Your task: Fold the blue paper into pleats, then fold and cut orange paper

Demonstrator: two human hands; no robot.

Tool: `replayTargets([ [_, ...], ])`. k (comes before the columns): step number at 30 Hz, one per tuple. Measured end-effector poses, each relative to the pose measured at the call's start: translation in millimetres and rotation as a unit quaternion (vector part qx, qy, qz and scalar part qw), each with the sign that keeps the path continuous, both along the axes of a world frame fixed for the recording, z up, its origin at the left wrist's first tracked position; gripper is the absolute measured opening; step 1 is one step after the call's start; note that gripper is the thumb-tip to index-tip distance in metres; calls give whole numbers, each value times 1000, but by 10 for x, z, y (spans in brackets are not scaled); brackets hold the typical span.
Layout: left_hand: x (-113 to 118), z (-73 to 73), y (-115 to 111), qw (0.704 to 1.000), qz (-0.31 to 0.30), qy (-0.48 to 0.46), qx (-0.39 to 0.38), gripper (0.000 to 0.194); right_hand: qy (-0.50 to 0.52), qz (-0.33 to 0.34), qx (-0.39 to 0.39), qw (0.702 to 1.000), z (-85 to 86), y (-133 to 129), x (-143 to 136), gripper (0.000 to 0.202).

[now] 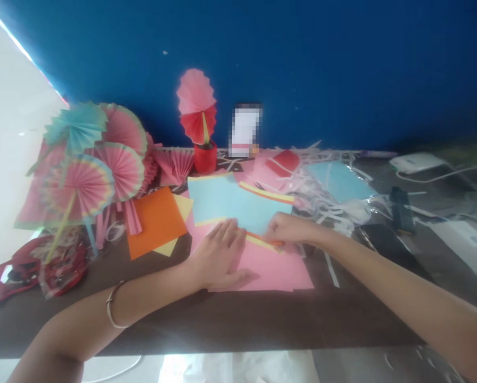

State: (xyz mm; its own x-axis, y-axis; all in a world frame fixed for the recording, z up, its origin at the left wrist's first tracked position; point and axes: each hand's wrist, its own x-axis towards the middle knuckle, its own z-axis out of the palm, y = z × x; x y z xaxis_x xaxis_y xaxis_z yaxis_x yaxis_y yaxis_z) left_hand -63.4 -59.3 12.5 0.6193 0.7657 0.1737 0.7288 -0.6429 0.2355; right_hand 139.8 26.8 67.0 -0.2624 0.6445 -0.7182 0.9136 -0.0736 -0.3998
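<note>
The light-blue paper (pixel 250 205) lies in the middle of the worktop (pixel 238 324), over the upper part of the pink sheets (pixel 270 268), its long axis running left to right and slanting so that the right end sits lower and nearer the person. Yellow and orange strips (pixel 267 193) line its far and near long edges. The two hands are apart: the left hand (pixel 220 252) is flat with fingers spread over the near edge and the pink; the right hand (pixel 284 230) has its fingers curled at the near edge's right part, though whether they pinch or just press, I cannot tell. An orange sheet (pixel 154 221) lies just left.
</note>
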Motion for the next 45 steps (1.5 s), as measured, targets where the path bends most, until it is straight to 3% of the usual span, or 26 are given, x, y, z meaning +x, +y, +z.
replayTargets([
  [14, 3, -40, -1, 1000, -1, 5, 3, 79, 50, -55, -54, 996, 114, -13, 144, 15],
  [32, 0, -45, -1, 1000, 1, 6, 30, 75, 20, -58, -157, 986, -30, 127, 134, 24],
  [41, 0, -48, -4, 1000, 3, 17, 21, 76, -44, -50, -148, 987, 19, 120, -18, 27],
  [45, -2, -49, 0, 1000, 3, 12, 6, 76, -41, -40, -142, 988, -44, 154, -3, 32],
])
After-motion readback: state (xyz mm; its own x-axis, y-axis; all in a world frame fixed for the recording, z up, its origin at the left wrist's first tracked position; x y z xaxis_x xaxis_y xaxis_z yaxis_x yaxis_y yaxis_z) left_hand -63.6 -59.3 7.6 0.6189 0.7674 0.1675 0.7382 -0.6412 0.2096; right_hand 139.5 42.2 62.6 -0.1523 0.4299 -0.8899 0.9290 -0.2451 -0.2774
